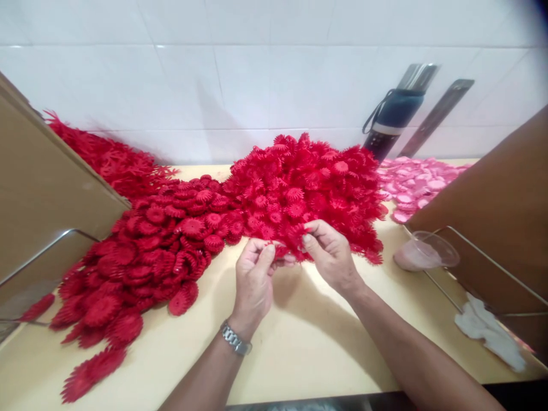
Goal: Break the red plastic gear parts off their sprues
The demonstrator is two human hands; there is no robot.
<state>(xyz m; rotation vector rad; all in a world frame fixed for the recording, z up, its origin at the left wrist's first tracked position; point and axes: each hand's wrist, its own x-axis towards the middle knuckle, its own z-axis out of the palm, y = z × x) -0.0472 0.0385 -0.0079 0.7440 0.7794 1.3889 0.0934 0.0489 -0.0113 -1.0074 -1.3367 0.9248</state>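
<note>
While both hands met at the near edge of the red heap [308, 182], the left hand [256, 274] and right hand [329, 251] pinched one red flower piece [283, 249] between them, lifted clear of the desk [299, 337], seemingly for fingertip work.

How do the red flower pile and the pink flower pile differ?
The red flower pile is large, heaped high, and spreads across the table; the pink flower pile is small, flat and off right. Both hands work at the red pile; the pink lies untouched. Both are plastic.
</note>
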